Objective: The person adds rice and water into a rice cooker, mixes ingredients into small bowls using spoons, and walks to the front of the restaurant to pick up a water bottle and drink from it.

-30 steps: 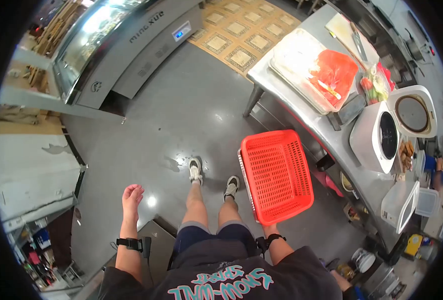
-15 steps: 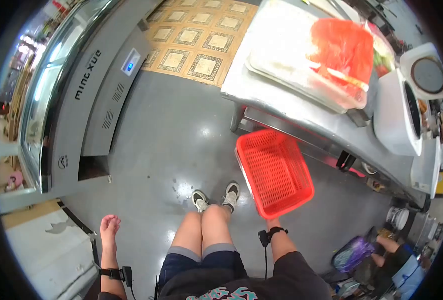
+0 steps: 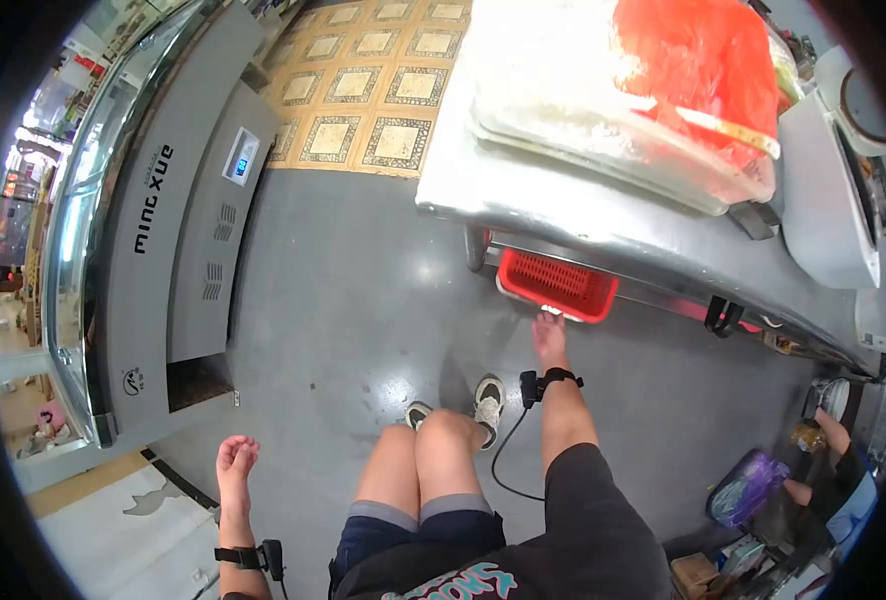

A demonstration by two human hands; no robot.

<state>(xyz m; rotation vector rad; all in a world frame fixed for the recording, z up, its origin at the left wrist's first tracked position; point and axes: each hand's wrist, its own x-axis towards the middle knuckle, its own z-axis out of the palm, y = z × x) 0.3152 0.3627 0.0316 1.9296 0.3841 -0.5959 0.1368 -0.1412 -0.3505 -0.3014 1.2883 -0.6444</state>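
Note:
A red plastic basket with slotted walls sits partly beneath the steel table, its far part hidden by the tabletop. At the basket's near rim is my right hand, arm stretched forward and fingers curled against the rim. My left hand hangs at the lower left, away from the basket. Its fingers are curled in and nothing shows in them. Both wrists wear black straps with small devices.
A grey display cabinet stands on the left. On the table are a clear plastic tub and a red plastic bag. White containers stand at right. Another person's arm is near a purple bag at lower right.
My right hand has moved forward with the basket, from open floor to partly under the table. My view has shifted closer to the table. The left hand stays curled at the lower left.

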